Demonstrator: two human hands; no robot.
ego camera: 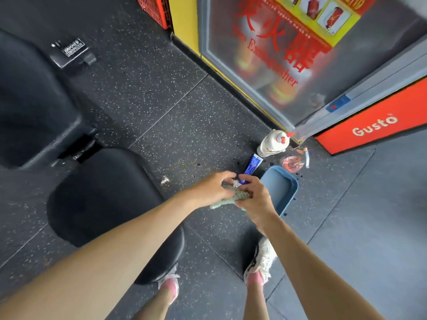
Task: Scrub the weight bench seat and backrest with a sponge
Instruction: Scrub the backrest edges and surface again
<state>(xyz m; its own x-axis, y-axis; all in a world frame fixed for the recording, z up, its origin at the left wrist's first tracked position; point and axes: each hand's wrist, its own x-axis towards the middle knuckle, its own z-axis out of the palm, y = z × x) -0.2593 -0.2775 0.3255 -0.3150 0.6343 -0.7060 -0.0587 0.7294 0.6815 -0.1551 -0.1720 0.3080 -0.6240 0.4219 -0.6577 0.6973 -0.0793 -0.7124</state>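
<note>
Position: the sponge [232, 197] is held in the air between both hands, above the speckled floor [161, 107]. It hangs just to the right of the bench seat [108, 195] and beside a blue tray [280, 188]. It touches neither the seat nor the backrest [30, 100], so scrubbing is judged not yet begun.

Grip state: the left grip [211, 189] has its fingers curled over the sponge's upper edge. The right grip [254, 200] is closed round the sponge's right end, thumb on top. A blue-and-white tube [252, 164] ends at the fingertips. Whether either grip has hold of it, or it lies on the floor, cannot be told.

Handling assessment: the sponge is pale green and coarsely textured, and its free end droops below the hands. It is judged soft, light and easily squashed, and limp rather than stiff. It should be taken across its broad back, with the palm flat and the fingers wrapped over the long edges, so that pressure spreads and it does not fold under the stroke. The seat and backrest are smooth black padding, judged firm, slightly yielding and slick once wet.

Also present: a white spray bottle [273, 143] stands beyond the tray.
</note>
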